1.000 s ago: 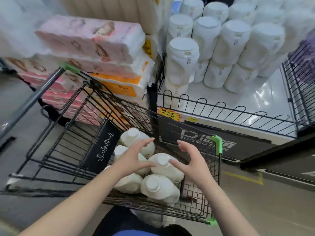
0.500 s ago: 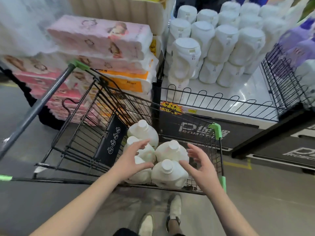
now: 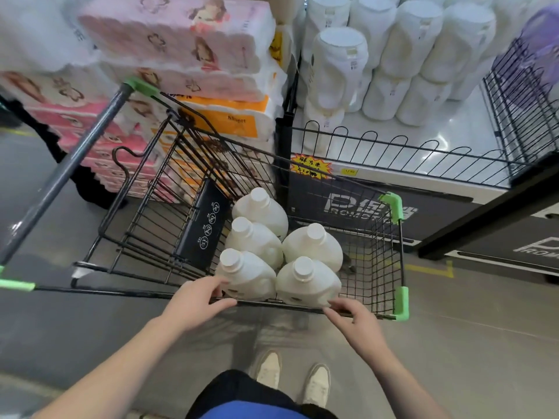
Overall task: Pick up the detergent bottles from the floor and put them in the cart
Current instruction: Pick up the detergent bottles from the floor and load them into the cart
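Both hands are now drawing back toward the near rim of the black wire shopping cart, where a second ago they were hovering over the load inside it. The left hand is resting at the rim with its fingers loosely spread and just brushing the nearest bottle; the right hand is lying open along the rim wire, gripping nothing. Five white plastic detergent bottles with round white caps are standing upright, touching one another, packed toward the basket's 6 o'clock side. No bottle is showing on the grey floor in view, so the loading is probably finished or nearly so.

For room: the basket is staying open at 3 o'clock, between the bottles and the green-cornered side. At 12 o'clock a low black wire display fence is standing just beyond the cart, with stacked white jugs behind it. At 10 o'clock pink packs of tissue are crowding the cart's far side. The floor behind, around the cream shoes, is lying clear for stepping back.
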Demonstrator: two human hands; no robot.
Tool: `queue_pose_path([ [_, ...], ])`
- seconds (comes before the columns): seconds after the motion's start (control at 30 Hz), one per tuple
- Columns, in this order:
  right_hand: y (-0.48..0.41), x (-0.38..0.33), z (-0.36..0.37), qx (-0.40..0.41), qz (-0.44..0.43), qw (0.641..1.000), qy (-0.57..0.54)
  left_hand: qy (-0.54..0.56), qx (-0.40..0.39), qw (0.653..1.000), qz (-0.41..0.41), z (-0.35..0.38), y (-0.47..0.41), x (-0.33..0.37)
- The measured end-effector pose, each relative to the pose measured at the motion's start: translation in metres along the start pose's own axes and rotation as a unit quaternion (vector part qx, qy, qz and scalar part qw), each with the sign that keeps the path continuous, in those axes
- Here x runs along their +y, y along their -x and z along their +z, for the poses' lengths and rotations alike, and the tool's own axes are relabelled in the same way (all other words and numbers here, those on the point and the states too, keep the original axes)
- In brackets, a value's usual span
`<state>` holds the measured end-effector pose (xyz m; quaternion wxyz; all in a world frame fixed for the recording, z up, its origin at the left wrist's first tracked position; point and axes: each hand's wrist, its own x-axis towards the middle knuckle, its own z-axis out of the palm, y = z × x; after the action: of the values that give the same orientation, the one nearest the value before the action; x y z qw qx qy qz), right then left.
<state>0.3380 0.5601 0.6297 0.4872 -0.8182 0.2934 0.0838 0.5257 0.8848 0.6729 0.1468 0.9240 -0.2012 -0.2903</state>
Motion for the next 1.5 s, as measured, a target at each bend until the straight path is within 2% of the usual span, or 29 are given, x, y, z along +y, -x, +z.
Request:
queue_pose_path([
  [0.13,-0.005,0.005,0.001,-0.010,-0.004,1.000,0.024,-0.046,-0.009,0.999,0.003,0.000,-0.001,0.007],
  [0.43,-0.016,0.004,-0.003,-0.014,0.036,0.996,0.080,-0.052,-0.051,0.997,0.025,-0.001,-0.009,0.006],
  [0.6,-0.013,0.009,-0.007,-0.037,0.055,0.990,0.128,-0.091,-0.034,0.994,0.055,0.007,-0.002,0.015],
  [0.83,0.001,0.032,-0.027,-0.004,0.071,0.988,0.140,-0.102,-0.051,0.989,0.089,0.020,-0.005,0.040],
  [1.33,0.023,0.117,-0.112,0.017,0.052,0.991,0.121,-0.086,-0.087,0.991,0.062,0.084,0.004,0.142],
  [1.5,0.018,0.143,-0.153,-0.009,0.037,0.989,0.142,-0.089,-0.060,0.993,0.038,0.105,0.011,0.190],
])
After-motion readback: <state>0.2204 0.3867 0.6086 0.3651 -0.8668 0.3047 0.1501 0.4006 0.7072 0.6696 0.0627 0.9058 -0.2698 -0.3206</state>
